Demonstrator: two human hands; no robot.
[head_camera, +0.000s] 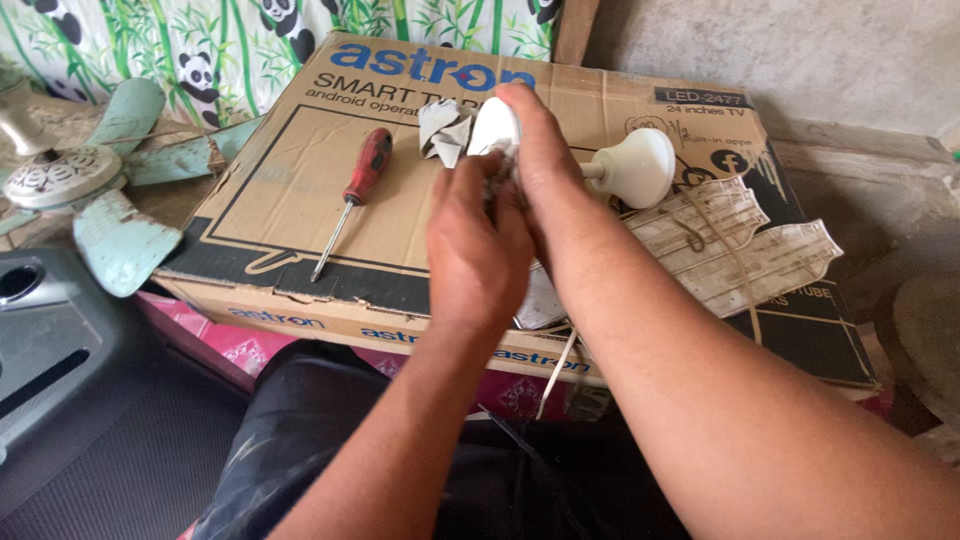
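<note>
While a flattened cardboard box (300, 200) serves as the work surface, a red-handled screwdriver (350, 195) is seen lying well to the left of the fingers. The left hand (478, 250) is closed around the lower part of a white bulb-shaped housing (495, 128); its fingertips are hidden. The right hand (545, 150) is curled over the housing's top, gripping it. Just right of the fingers, a white domed bulb cover (640, 165) rests beside dirty white plastic panels (730, 245).

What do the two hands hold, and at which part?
Both the left hand and right hand grip a small white rounded plastic part; its lower end is hidden.
</note>
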